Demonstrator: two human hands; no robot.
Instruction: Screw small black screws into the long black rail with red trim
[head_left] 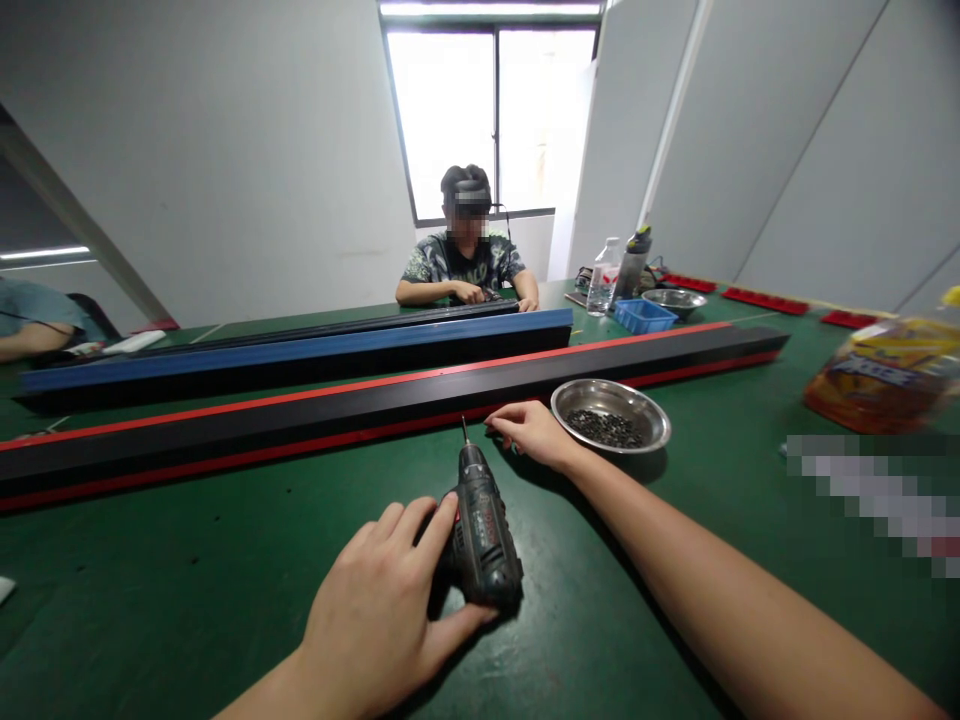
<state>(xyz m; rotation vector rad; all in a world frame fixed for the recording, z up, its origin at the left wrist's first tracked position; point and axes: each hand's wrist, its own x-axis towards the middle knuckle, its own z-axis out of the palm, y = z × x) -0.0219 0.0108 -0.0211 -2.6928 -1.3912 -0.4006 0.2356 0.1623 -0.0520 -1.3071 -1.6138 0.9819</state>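
My left hand (382, 590) is wrapped round a black cordless drill (484, 540), which lies on its side low over the green table with its bit pointing away from me. Just right of the bit's tip, my right hand (529, 430) has thumb and forefinger pinched together. Whatever sits between those fingertips is too small to make out. Beyond both hands runs a long black bar with red edges (360, 405). Close by my right wrist stands a steel bowl (656, 425) with many small dark pieces (604, 428), perhaps screws, in it.
Across the green table (225, 600) a person (465, 255) works behind long blue-and-black bars (300, 358). At the back right are a water bottle (602, 280), a blue basket (645, 316) and a second steel bowl (675, 300). An orange bag (877, 375) stands at the right.
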